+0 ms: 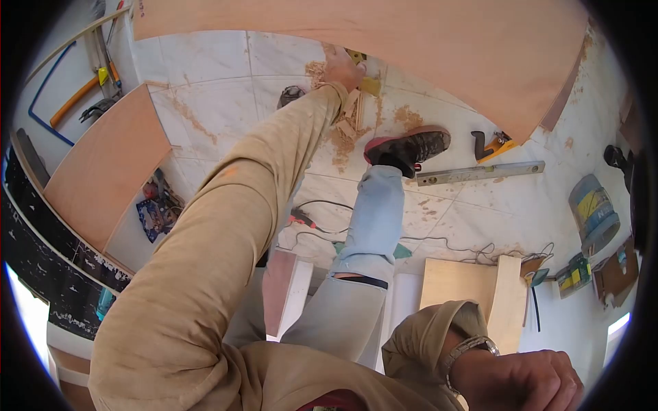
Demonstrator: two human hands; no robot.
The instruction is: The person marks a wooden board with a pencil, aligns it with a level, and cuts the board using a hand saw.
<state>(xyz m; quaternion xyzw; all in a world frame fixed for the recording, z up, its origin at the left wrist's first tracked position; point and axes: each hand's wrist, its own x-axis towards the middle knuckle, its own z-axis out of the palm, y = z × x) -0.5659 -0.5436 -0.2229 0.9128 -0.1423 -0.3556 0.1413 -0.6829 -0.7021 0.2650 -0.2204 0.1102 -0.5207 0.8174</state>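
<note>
Reaching down to wood bits by a big wood sheet

The left hand (343, 70) is low on the tiled floor (212, 61), by the curved edge of the big wood sheet (384, 27). It touches a small yellow and dark tool (355, 56). Most of its fingers are hidden, so I cannot tell how tight the grip is. Curly wood bits (348, 127) lie on the floor just beside this hand.

The right hand (541, 380) is well apart, near the lap. Its fingers are folded in and pressed together. I cannot see if there is something inside.

Far to the right is a blue tub (595, 214) with a yellow patch on its side. What is in it cannot be seen. Just beside it is a green and yellow box (574, 275), and its inside is hidden too. On the left is a dark blue bag (154, 218) with a pattern. Red and dark things (159, 188) are bunched at its top, too mixed up to name. A long level (480, 173) lies near the dark shoe (411, 147).
</note>
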